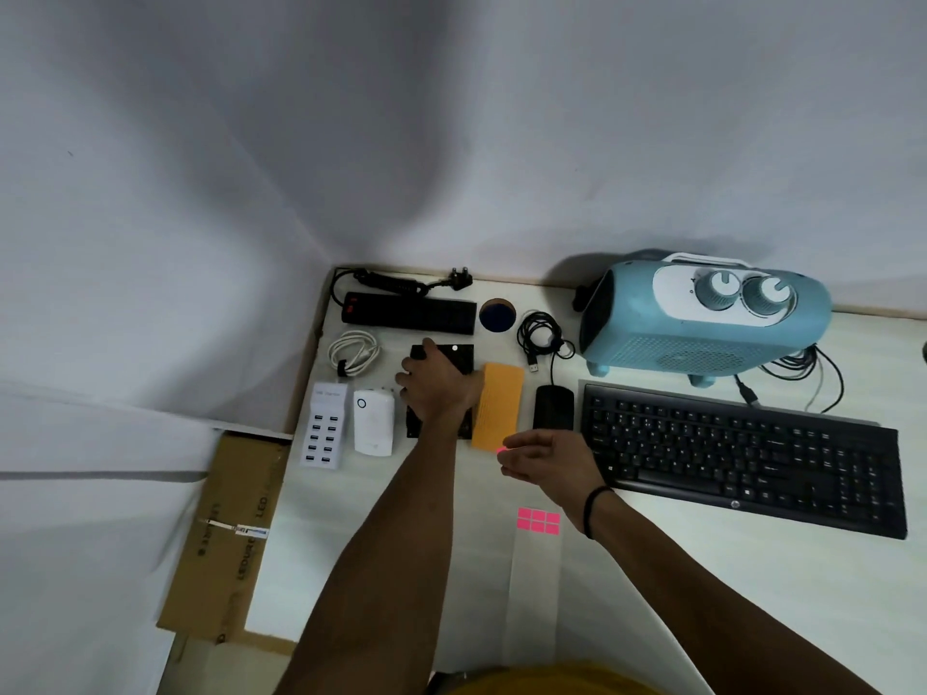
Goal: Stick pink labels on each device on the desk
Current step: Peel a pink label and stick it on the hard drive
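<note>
On the white table [652,569], the left hand [436,383] rests on a flat black device [459,356], fingers curled over its far edge, gripping it. Just beside it lies an orange device [501,398], then a black mouse [553,406] and a keyboard [742,453]. The right hand [547,461] hovers near the orange device's near end, pinching a small pink label [501,449] at its fingertips. A sheet of pink labels [538,520] lies nearer the person.

black device [464,357] mostly under left hand [436,386], carton [225,539] print blurred
</note>
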`<state>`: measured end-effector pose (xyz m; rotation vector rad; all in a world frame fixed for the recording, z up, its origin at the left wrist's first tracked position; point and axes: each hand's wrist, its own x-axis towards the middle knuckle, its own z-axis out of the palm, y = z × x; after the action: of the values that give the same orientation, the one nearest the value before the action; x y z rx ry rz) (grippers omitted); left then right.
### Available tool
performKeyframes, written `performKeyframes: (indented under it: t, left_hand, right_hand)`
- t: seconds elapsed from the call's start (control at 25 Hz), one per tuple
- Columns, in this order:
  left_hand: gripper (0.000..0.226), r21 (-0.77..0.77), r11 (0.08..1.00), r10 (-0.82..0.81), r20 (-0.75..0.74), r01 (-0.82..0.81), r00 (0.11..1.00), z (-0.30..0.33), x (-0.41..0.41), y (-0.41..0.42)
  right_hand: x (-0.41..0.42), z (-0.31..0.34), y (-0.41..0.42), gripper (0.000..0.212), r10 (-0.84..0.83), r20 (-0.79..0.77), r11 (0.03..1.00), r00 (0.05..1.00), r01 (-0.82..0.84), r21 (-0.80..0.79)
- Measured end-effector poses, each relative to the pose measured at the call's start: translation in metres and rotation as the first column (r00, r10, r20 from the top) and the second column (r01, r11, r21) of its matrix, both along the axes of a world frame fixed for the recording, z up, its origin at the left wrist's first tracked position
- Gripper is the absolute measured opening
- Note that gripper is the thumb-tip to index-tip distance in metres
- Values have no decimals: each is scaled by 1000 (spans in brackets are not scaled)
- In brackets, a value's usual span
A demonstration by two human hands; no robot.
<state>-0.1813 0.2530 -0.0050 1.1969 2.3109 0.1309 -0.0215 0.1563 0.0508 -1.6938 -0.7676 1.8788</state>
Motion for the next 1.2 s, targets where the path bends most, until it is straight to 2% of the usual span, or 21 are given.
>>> performKeyframes:
  t: [0.08,0.12,0.16,0.2,0.24,0.28,0.32,0.4,0.48,0.64,0.72,0.8,0.88,0.96,1.04,1.12,1.2]
  left_hand:
    - [80,146,987,44,157,-67,987,23,-1,1]
    - [69,210,963,89,335,-167,938,33,-3,-2]
    - [57,206,924,156,569,-323,807,48,-2,-9]
    - [46,113,879,209,782,-464,587,59,-1,-19]
    - [37,-22,856,220,920,-516,325,72,2,-31]
    - [34,-124,849,198,976,-513,92,83,4,-44]
    - [39,-187,853,172,982,-488,-76,93,7,-58]
    - [55,-259,866,142,948,-428,-286,103,11,-83]
    - [64,-295,873,158,924,-387,-347,109,18,-105]
    - [66,-306,872,161,916,-382,-366,116,36,-136]
    - [60,-322,858,163,909,-400,-383,114,42,-144]
    - [50,-313,859,144,907,-406,-395,117,44,-149]
    - [52,-293,886,138,907,-360,-399,128,43,-152]
    - [54,-272,892,113,908,-360,-404,137,42,-151]
    - [49,-240,869,55,916,-434,-397,140,41,-148]
    - [50,-234,858,30,912,-458,-409,142,40,-144]
    - [54,-198,863,6,924,-465,-382,148,42,-143]
  right_hand:
    - [4,10,1,24,4,-2,1000,1000,-4,26]
    - [7,16,1,22,10,-14,999,1000,-9,37]
    - [12,24,1,21,13,-38,998,999,-11,54]
    - [17,33,2,18,13,-74,997,997,-8,73]
    - [23,45,3,14,13,-117,996,993,-2,91]
    - [30,56,3,10,18,-156,993,988,0,114]
    - [37,67,3,10,31,-179,990,983,-6,143]
    - [48,88,1,14,77,-189,981,979,-41,188]
    - [54,104,-2,15,125,-185,972,975,-82,222]
    - [59,119,-18,8,239,-91,936,967,-204,285]
    - [59,120,-27,8,291,-49,913,955,-262,311]
    - [58,120,-34,10,328,53,882,943,-326,340]
    - [57,121,-40,12,340,203,843,918,-393,368]
    - [56,124,-46,12,318,295,821,901,-418,390]
    - [57,129,-52,13,251,348,825,903,-388,411]
    - [56,135,-56,22,176,418,830,891,-363,423]
    - [54,139,-57,30,128,470,835,873,-351,424]
